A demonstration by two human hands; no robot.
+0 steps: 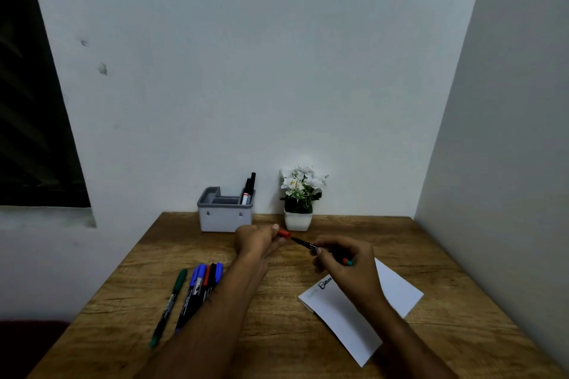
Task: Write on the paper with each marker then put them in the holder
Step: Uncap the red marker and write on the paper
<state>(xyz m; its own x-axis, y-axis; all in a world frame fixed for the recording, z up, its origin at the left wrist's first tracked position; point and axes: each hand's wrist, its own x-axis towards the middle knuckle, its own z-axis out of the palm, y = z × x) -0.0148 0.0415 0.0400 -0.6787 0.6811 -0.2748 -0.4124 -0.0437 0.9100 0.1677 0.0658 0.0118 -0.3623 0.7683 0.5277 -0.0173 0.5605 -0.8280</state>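
**Reader:** What did the view from the head camera take in?

**Describer:** A wooden desk [277,332] stood against a pale wall. At the desk's far edge sat a grey holder [224,215] with two black markers [248,189] standing in its right-hand compartment. Just to its right was a small white pot of white flowers [300,198].

**Reader:** And the hands?

**Describer:** Both reached out over the middle of the desk. The left hand [257,240] was curled closed around a red cap [284,234], pinched at the fingertips. The right hand [345,258] was clamped on a thin marker [304,244], its uncapped tip pointing toward the cap, close to it but apart. A red and teal end stuck out of the back of that fist.

**Reader:** Where was the paper?

**Describer:** A white sheet [354,311] lay on the right side of the desk, partly under the right wrist. It bore a short word in black ink, with a fainter scribble beside it; I could not read either.

**Reader:** Any other markers?

**Describer:** A green marker [171,298] lay alone on the left. Just beside it, a loose bunch of blue- and red-capped markers [200,286] lay partly hidden under the left forearm.
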